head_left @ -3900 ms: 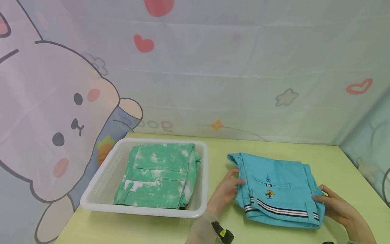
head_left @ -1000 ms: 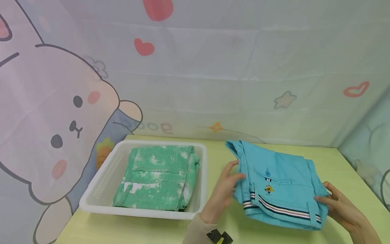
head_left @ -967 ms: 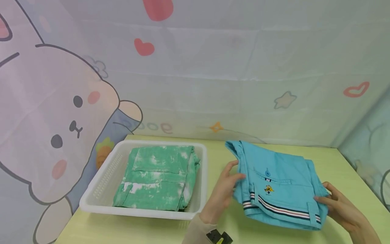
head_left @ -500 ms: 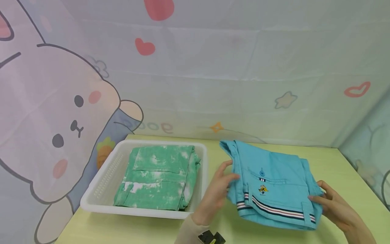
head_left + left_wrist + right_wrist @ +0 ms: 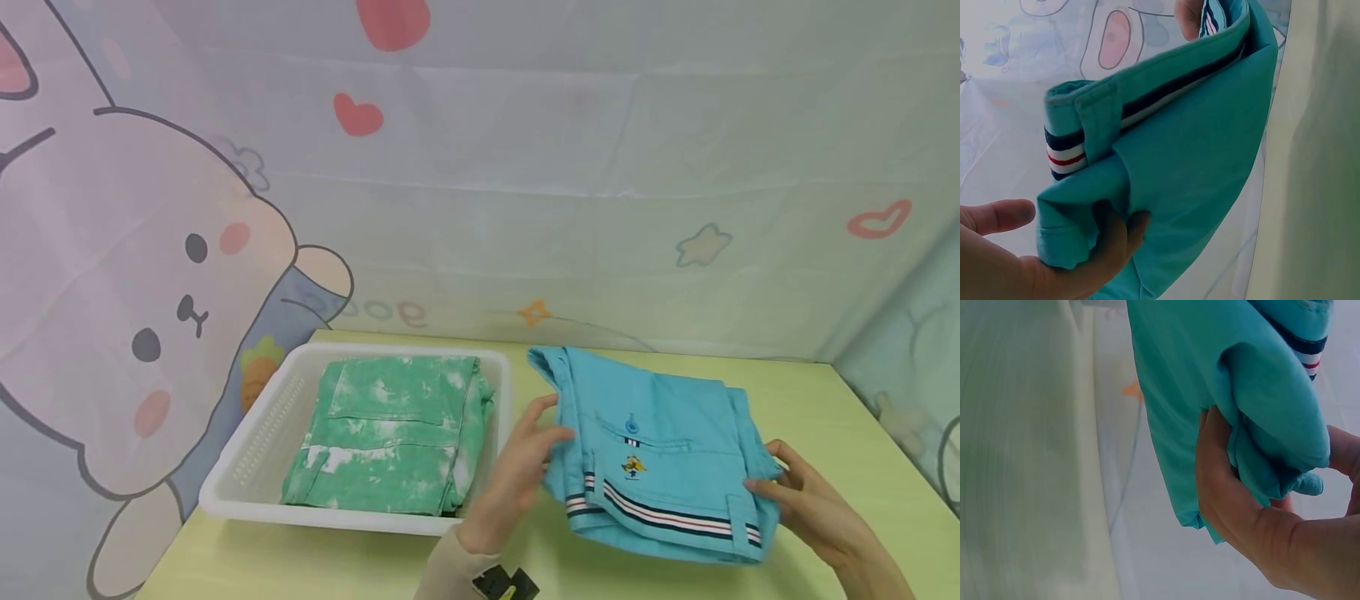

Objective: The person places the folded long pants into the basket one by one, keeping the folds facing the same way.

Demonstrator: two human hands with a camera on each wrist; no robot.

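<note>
Change since earlier: the folded turquoise cotton shorts with a striped hem band [image 5: 660, 454] have been carried leftward, nearer the white plastic slotted basket [image 5: 255, 454]; both hands have shifted left with them, and the left edge of the shorts is now seen just beside the basket's right rim.
Shorts position: held above the pale green surface [image 5: 832, 400], to the right of the basket, tilted with the far edge higher; from the wrist views the surface is seen beneath and apart from the cloth.
Left hand [image 5: 521, 462]: the left edge of the folded shorts is pinched, thumb on top and fingers curled underneath; this grip is confirmed by the left wrist view [image 5: 1035, 262].
Right hand [image 5: 806, 500]: the right edge of the shorts is gripped, fingers wrapped round the bunched fold, as shown in the right wrist view [image 5: 1241, 506].
Surroundings: a folded green and white tie-dyed garment [image 5: 390, 433] is lying inside the basket; a printed backdrop cloth with a rabbit, hearts and stars [image 5: 150, 275] is hung behind and to the left.
In the way: the basket's right wall stands between the shorts and the tie-dyed garment.
Count: two hands, two folded garments, one basket, one surface.
</note>
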